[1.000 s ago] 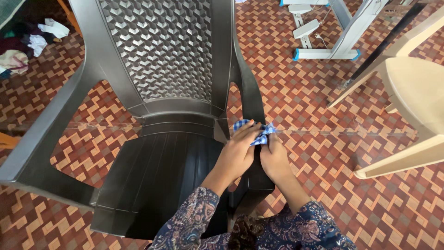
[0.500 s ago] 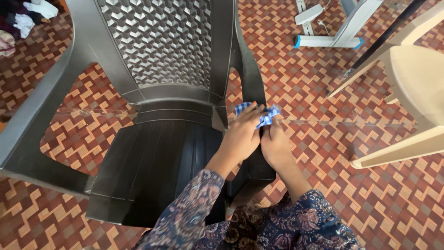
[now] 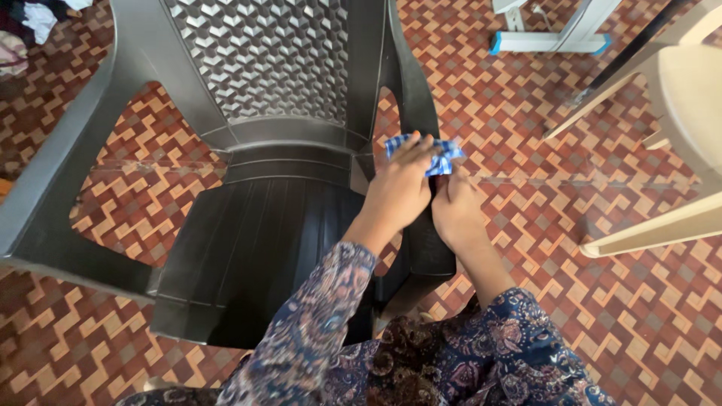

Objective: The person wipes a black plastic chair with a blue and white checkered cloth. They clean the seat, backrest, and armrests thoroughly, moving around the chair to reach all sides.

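Left hand presses blue checked cloth on the grey chair's right armrest, grip clamped; right hand grips alongside; seat untouched, wiping seemingly early.

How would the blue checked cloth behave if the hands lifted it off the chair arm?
The blue checked cloth is bunched under the left hand, so it is probably floppy and light. It would likely drape, not roll, off the dark plastic chair.
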